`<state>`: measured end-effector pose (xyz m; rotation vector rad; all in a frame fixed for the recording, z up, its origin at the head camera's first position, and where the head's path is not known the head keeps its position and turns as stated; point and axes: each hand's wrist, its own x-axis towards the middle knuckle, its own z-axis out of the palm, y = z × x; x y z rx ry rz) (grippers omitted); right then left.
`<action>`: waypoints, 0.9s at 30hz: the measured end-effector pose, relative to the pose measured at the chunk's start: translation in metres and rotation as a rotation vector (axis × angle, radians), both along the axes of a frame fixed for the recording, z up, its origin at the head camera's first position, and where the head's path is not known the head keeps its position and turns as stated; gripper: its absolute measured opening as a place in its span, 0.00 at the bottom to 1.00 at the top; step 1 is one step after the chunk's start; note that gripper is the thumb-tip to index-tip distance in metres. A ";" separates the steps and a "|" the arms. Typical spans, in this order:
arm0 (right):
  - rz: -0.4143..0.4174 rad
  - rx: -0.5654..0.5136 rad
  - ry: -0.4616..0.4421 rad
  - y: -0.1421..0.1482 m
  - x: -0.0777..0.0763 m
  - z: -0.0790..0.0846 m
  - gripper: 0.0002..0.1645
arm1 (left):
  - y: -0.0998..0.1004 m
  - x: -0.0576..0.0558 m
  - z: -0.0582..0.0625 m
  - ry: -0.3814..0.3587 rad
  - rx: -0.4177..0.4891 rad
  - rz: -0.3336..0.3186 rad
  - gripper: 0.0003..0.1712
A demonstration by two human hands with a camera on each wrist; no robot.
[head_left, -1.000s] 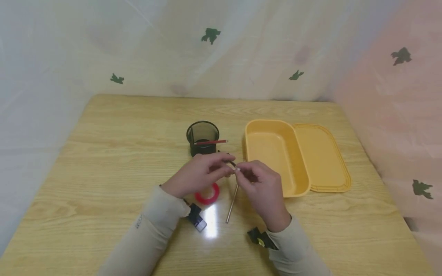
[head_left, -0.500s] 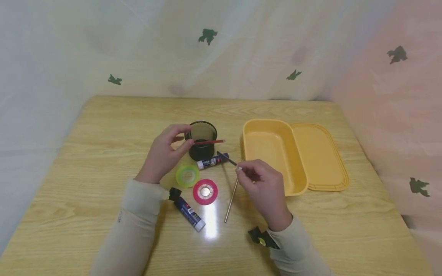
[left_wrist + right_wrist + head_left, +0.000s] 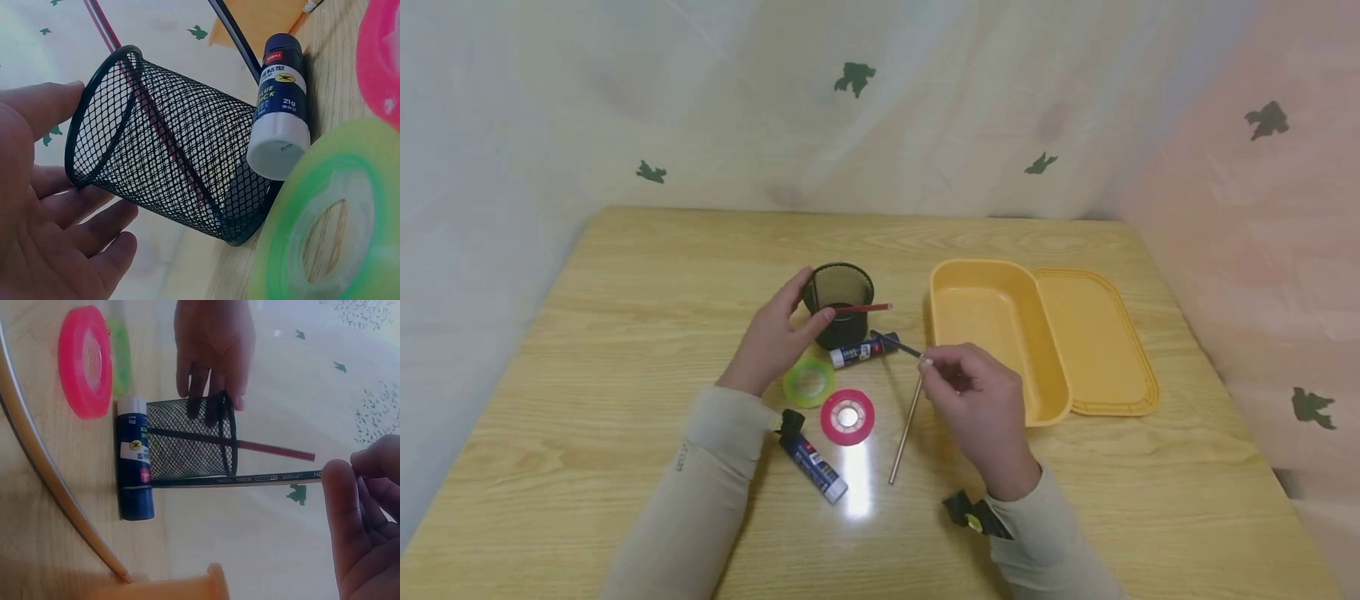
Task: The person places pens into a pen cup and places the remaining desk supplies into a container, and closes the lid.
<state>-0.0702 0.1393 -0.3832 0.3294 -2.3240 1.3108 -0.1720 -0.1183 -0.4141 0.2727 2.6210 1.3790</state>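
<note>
My left hand (image 3: 775, 337) holds a black mesh pen cup (image 3: 181, 137) at its rim, with thumb and fingers on either side. A red pencil (image 3: 281, 450) leans in the cup and sticks out over its rim. My right hand (image 3: 977, 408) pinches a dark pencil (image 3: 269, 480) near one end, between thumb and fingertips. That pencil slants down toward the cup's right side, and its far end overlaps a blue glue stick (image 3: 863, 350) lying in front of the cup.
Nearer lie a green tape roll (image 3: 808, 382), a pink tape roll (image 3: 847, 417) and a second glue stick (image 3: 814, 468). A thin gold rod (image 3: 906, 433) lies beside a yellow box (image 3: 1056, 367), its lid (image 3: 1097, 342) to the right.
My left hand has moved away from the right hand, leftward to the pen cup, and now holds its rim. The right hand keeps the dark pencil and has shifted slightly right.
</note>
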 end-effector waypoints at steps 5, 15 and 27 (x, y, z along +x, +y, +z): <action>-0.001 -0.027 0.018 0.002 -0.004 0.003 0.05 | 0.001 0.001 0.001 -0.020 -0.019 -0.003 0.48; 0.009 -0.089 0.030 0.007 -0.016 0.017 0.04 | 0.002 0.002 0.002 -0.024 -0.014 -0.020 0.48; 0.015 -0.273 0.051 0.017 -0.022 0.035 0.03 | 0.003 0.001 0.000 -0.010 -0.023 -0.027 0.48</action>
